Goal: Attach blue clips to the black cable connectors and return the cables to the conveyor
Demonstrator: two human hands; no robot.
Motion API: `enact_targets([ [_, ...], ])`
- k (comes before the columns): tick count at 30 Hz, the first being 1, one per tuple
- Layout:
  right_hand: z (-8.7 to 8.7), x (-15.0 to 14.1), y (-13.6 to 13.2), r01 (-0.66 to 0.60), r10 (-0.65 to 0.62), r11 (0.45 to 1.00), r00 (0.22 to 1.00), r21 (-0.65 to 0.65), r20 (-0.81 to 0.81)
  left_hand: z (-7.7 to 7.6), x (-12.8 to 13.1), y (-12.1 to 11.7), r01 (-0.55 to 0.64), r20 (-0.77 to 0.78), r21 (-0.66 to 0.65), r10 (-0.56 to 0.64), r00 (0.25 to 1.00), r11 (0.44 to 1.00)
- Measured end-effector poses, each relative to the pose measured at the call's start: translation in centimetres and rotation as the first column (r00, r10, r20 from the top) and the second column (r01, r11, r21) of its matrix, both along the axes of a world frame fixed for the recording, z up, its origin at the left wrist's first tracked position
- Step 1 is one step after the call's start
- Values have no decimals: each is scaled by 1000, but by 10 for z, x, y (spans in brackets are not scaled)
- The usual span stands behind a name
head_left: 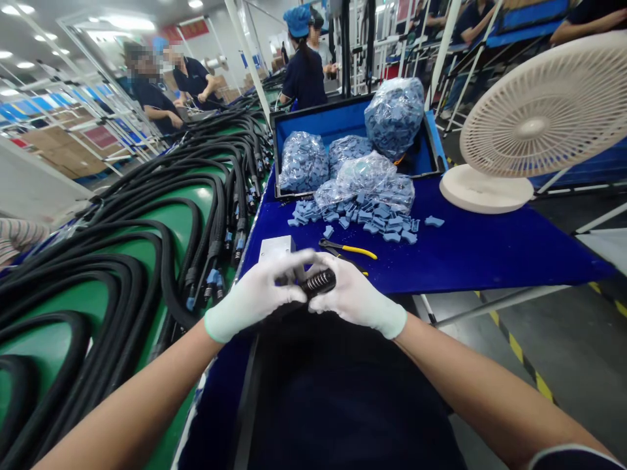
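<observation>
My left hand (pixel 259 287) and my right hand (pixel 355 294), both in white gloves, meet over the near edge of the blue table. Between their fingers is a short black cylindrical part (pixel 321 281) with shiny ridges on its side. Each hand has its fingers closed around this part, and they hide much of it. Just beyond my hands lie diagonal cutters with yellow handles (pixel 361 250), partly covered by my right hand. A pale grey block (pixel 277 246) stands behind my left hand.
Loose blue plastic clips (pixel 375 217) lie in a heap beyond the cutters. Plastic bags of clips (pixel 304 162) sit around a blue-lined bin (pixel 337 121). A white fan (pixel 484 189) stands at right. Black corrugated hoses (pixel 142 228) cover a green surface at left. Several people work farther back.
</observation>
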State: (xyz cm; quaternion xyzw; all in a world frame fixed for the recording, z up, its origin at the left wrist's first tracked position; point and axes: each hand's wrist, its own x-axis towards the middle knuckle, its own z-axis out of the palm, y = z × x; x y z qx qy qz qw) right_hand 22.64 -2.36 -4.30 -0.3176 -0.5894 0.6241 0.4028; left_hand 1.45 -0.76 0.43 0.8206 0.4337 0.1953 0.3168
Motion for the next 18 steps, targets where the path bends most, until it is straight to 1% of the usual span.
enact_targets([
  [2, 1, 0, 0, 50, -52, 996, 998, 79, 23, 1, 3, 7, -100, 43, -165, 108, 993, 981],
  [3, 0, 0, 1, 72, -76, 992, 997, 100, 29, 1, 5, 8, -137, 45, -199, 149, 988, 970],
  [4, 0, 0, 2, 93, -97, 990, 995, 103, 32, 2, 7, 8, -166, 40, -191, 177, 983, 967],
  [5, -1, 1, 3, 112, -115, 989, 993, 92, 33, 2, 9, 5, -202, 36, -143, 209, 977, 969],
  [6, -1, 2, 5, 128, -131, 989, 991, 79, 29, 2, 10, 0, -247, 35, -63, 249, 968, 967],
  [8, -2, 4, 6, 172, -172, 982, 985, 74, -4, 1, 12, -17, -331, 42, 105, 328, 944, 938],
  [9, -2, 3, 4, 207, -205, 976, 978, 72, -33, -1, 12, -28, -370, 48, 137, 366, 929, 919],
  [10, -3, 2, 1, 258, -254, 964, 965, 62, -70, -4, 12, -37, -403, 59, 102, 399, 915, 910],
  [11, -3, -1, -4, 317, -311, 948, 944, 43, -108, -9, 12, -46, -427, 92, -9, 426, 900, 904],
  [12, -4, -5, -9, 362, -356, 932, 924, 21, -139, -13, 12, -53, -428, 167, -165, 453, 876, 889],
  [13, -6, -9, -15, 368, -362, 930, 919, 16, -155, -17, 11, -57, -405, 286, -337, 503, 816, 850],
  [14, -8, -12, -21, 320, -310, 946, 939, 46, -152, -21, 10, -58, -361, 422, -489, 577, 699, 794],
  [15, -11, -12, -25, 215, -201, 969, 973, 122, -115, -22, 8, -57, -306, 539, -603, 659, 525, 736],
  [16, -13, -9, -26, 83, -77, 970, 996, 230, -33, -22, 4, -55, -268, 615, -673, 723, 315, 690],
  [17, -16, -1, -25, -25, -5, 940, 996, 340, 89, -20, -1, -51, -259, 645, -714, 755, 121, 651],
  [18, -20, 12, -20, -74, -32, 897, 973, 436, 230, -17, -8, -47, -266, 646, -736, 763, -4, 622],
])
